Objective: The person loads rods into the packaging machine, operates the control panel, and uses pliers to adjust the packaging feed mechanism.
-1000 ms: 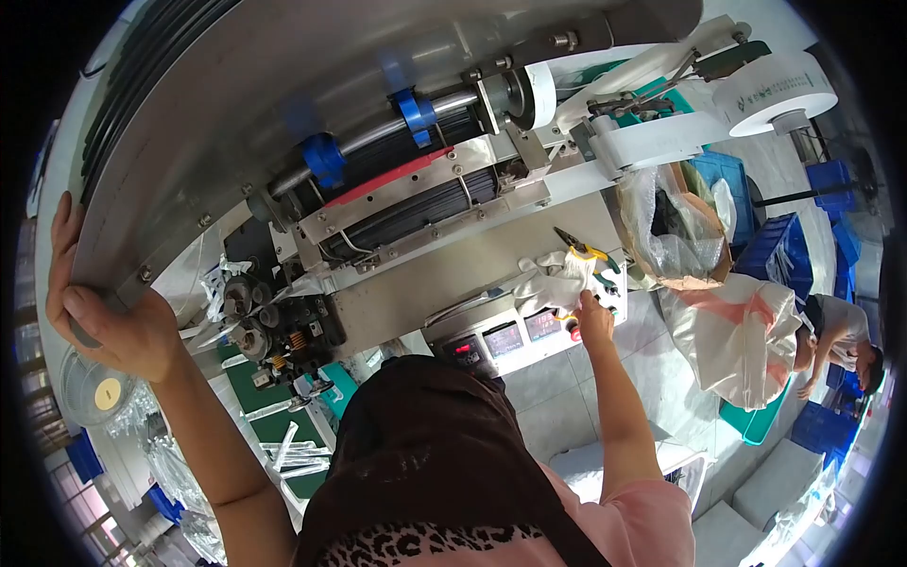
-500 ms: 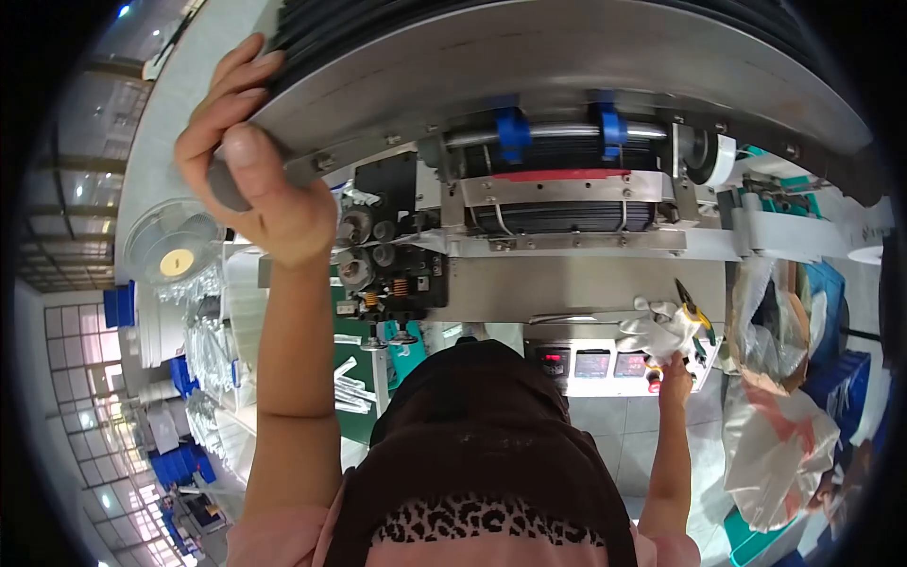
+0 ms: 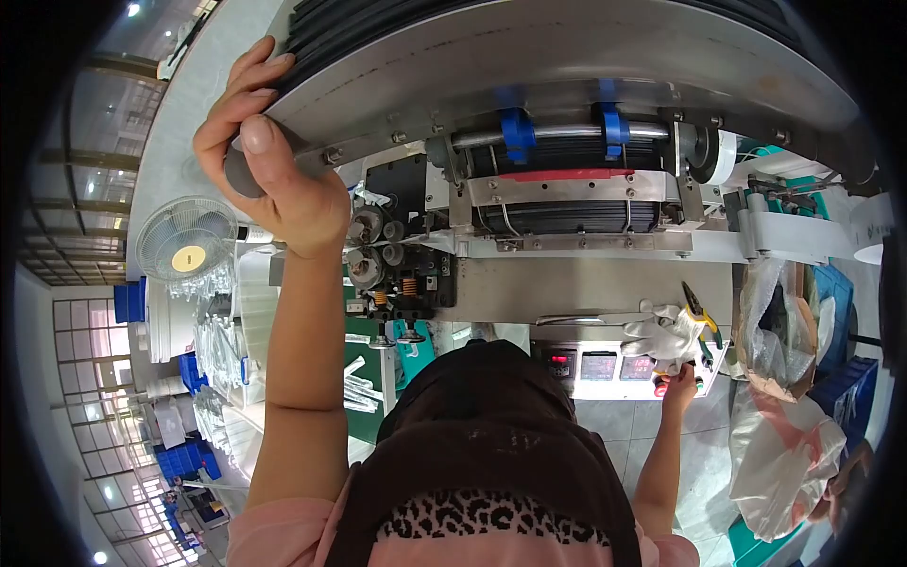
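Operator's two hands at a machine. I have the left hand [image 3: 288, 203] clamped on the left end of the curved metal trough [image 3: 586, 57], thumb on the near face, fingers over the far edge, a grip that seemingly steadies or guides it; black strips [image 3: 326, 26] lie along its far side. My right hand [image 3: 677, 386] is at the right end of the control panel [image 3: 597, 388], beside a red button [image 3: 660, 386]; whether its fingertips press anything, I cannot tell. White gloves [image 3: 666, 338] and yellow-handled pliers [image 3: 697, 310] lie at the worktop's [image 3: 529, 283] near right corner, probably for easy reach; a slender metal tool [image 3: 576, 320] lies along its near edge.
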Demonstrator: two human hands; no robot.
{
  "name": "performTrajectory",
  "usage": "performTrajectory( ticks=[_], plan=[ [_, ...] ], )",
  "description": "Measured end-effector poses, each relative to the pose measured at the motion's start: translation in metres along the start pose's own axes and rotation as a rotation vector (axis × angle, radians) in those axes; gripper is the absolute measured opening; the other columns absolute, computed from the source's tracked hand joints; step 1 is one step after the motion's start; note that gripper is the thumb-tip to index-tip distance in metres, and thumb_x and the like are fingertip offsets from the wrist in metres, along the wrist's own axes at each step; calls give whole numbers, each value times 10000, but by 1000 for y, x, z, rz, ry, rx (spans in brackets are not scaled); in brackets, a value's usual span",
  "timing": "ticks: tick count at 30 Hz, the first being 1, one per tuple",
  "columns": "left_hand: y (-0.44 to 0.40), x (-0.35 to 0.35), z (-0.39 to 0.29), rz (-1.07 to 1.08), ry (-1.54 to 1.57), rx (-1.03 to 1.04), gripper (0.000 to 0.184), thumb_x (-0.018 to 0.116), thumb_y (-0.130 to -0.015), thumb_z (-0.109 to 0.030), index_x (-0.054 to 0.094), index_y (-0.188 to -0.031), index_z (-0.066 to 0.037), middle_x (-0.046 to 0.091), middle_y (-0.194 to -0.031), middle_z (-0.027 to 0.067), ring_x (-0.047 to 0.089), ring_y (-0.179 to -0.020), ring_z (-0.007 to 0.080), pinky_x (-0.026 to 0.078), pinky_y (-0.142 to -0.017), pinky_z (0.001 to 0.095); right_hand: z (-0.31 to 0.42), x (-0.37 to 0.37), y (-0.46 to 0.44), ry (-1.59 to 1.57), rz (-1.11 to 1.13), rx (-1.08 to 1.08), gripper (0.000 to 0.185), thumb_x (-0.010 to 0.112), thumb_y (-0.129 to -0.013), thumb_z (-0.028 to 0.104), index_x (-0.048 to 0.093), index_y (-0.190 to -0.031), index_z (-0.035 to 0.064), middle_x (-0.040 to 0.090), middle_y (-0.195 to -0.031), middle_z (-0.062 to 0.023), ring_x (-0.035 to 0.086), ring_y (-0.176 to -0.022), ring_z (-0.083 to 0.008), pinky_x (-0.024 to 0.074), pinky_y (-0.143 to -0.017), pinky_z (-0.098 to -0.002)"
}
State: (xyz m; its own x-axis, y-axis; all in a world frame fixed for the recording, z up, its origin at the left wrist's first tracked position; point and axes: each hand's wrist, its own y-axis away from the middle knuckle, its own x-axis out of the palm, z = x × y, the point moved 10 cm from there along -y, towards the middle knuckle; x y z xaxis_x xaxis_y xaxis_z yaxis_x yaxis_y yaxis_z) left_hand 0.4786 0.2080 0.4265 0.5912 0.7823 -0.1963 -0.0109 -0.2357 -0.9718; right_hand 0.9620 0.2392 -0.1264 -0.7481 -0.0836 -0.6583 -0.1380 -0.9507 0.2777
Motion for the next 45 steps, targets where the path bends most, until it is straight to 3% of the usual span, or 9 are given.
performTrajectory(
  ticks=[14, 18, 21, 29, 30, 37, 40, 43, 45],
  plan=[
    [1, -1, 3, -29, 27, 0, 190, 306, -829, -212, 369, -892, -44, 506, -928, 186, 417, -1019, 373, 295, -894, 477, 35, -2, 13, -13, 92, 373, 144, 511, -666, -39, 471, -803, -20, 565, -585, -111, 539, -410, -153, 406, -327, -272],
    [0, 2, 3, -21, 19, -5, 187, 310, -830, -217, 372, -885, -50, 506, -927, 183, 418, -1016, 370, 291, -900, 480, 17, 4, 3, -2, -8, 290, 151, 474, -658, -41, 480, -803, -3, 548, -547, -113, 533, -406, -182, 408, -357, -298],
    [2, -3, 4, -139, 233, -57, 166, 396, -812, -173, 374, -853, -13, 521, -876, 203, 436, -993, 338, 288, -883, 427, 38, -9, 3, 252, -123, 78, 187, 446, -636, -19, 484, -819, -4, 578, -656, -156, 583, -582, -267, 435, -558, -344],
    [0, -5, -4, -41, 159, -109, 295, 396, -826, -213, 368, -1010, 15, 500, -984, 194, 436, -1022, 269, 284, -897, 393, 40, -13, 26, -44, -22, 297, 250, 513, -687, 55, 505, -934, 13, 577, -578, -113, 561, -451, -178, 424, -431, -294],
    [0, -12, -7, -41, 160, -103, 369, 395, -834, -263, 349, -1078, 11, 467, -1059, 187, 419, -1049, 253, 303, -880, 378, 30, -20, 25, 222, -164, 38, 304, 568, -702, 126, 503, -973, 4, 581, -589, -106, 557, -444, -161, 414, -403, -266],
    [10, -71, 10, -161, 9, -302, 380, 346, -847, -335, 391, -1075, -35, 433, -1140, 166, 393, -1085, 249, 339, -847, 361, -12, 16, 96, -345, 34, 336, 212, 547, -769, 131, 498, -894, -34, 591, -649, -109, 548, -454, -117, 404, -351, -210],
    [27, -92, 19, -130, -78, -380, 338, 357, -853, -290, 407, -1055, -23, 456, -1112, 164, 417, -1063, 239, 355, -827, 346, -35, 25, 98, -319, -32, 339, 292, 533, -772, 153, 479, -985, -40, 597, -743, -133, 586, -574, -185, 461, -459, -270],
    [46, -108, 24, -110, -166, -446, 271, 367, -860, -218, 421, -1036, -18, 485, -1077, 153, 450, -1027, 221, 376, -798, 321, -32, 24, 84, 114, -129, 154, 440, 521, -767, 184, 393, -1121, -43, 556, -941, -181, 564, -806, -280, 460, -684, -336],
    [60, -117, 31, -71, -203, -516, 238, 371, -861, -183, 434, -1023, -21, 499, -1058, 142, 465, -1008, 204, 391, -775, 300, -49, 42, 77, 82, -87, 298, 535, 533, -748, 173, 311, -1203, -1, 484, -1068, -228, 481, -987, -323, 373, -837, -363]
  ],
)
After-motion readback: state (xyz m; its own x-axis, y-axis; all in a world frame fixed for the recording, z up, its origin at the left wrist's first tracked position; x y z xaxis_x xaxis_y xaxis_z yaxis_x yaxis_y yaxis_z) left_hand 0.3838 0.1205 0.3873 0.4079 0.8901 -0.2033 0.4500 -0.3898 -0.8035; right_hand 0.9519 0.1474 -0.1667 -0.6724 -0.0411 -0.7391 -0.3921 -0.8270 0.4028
